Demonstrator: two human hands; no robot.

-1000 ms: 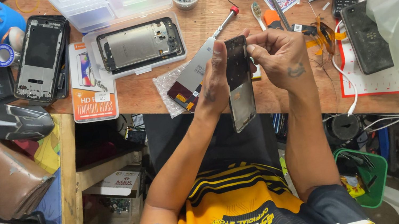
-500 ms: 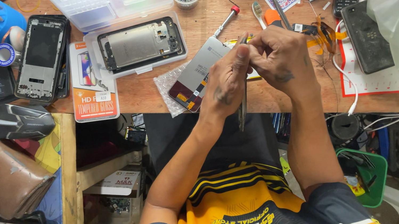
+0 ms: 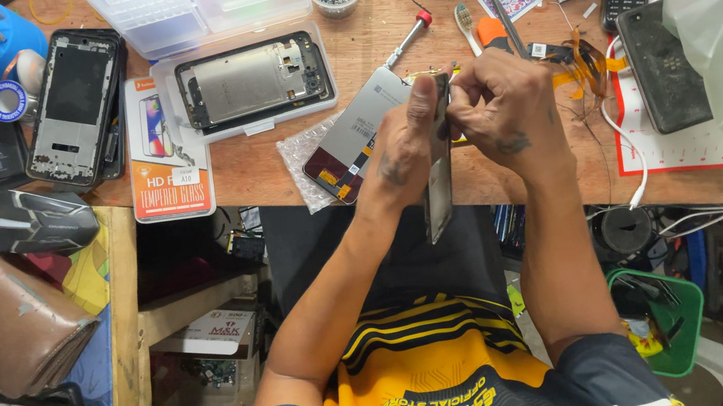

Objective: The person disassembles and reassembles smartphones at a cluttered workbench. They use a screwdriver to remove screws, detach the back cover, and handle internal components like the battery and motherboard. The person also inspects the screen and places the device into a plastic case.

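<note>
Frame [image 3: 255, 81] on tray, left of the panel; left hand [image 3: 401, 145] and right hand [image 3: 507, 108] both clenched on the panel [image 3: 437, 176], fingers gripping its top, edge-on above worktop [image 3: 258, 166] edge; screwdriver [image 3: 407, 34] just above, phone [image 3: 662, 69] far right

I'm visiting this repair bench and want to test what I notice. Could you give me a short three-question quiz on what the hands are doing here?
1. True or false: the thin phone panel lies flat on the wooden bench.
2. Which hands grip the panel's upper end? A) left hand only B) right hand only C) both
3. Fill in: the red-handled screwdriver lies on the bench just ____ the hands, nearer the clear boxes.

Key
1. False: it is held edge-on above the bench edge, lower end hanging toward the lap.
2. C
3. beyond
</note>
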